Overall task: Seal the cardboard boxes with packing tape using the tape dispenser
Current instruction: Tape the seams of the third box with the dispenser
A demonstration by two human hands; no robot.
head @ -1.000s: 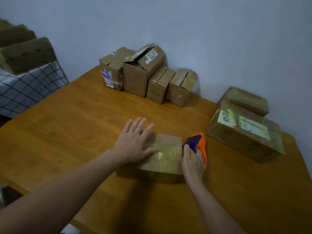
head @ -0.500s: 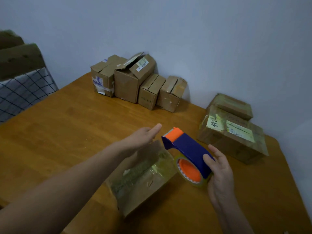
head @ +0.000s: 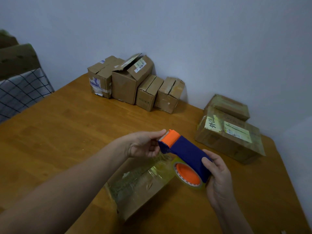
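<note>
The tape dispenser (head: 185, 151) is held in the air above the near middle of the tabletop (head: 59, 132), just over the near box (head: 143, 188). The right hand (head: 217, 179) curls its fingers round the blue body at the roll end; the left hand (head: 143, 146) pinches the orange cutter head between forefinger and thumb, though I cannot tell whether it has the loose tape end. The near box already wears a wide glossy band of clear tape across its top, wrinkled in places, so it looks sealed or nearly so; the two stacked boxes (head: 228, 135) by the far right corner seem done too, sheathed in yellowish tape over paper labels; the four boxes (head: 135, 88) in a row along the far edge appear left to do, one with a flap (head: 128, 62) standing up. The dispenser is smooth hard plastic with a toothed blade at its tip; its roll (head: 189, 178) is a translucent yellowish ring on an orange hub; the boxes are dull, scuffed, dented cardboard; the tabletop is warm varnished wood.
</note>
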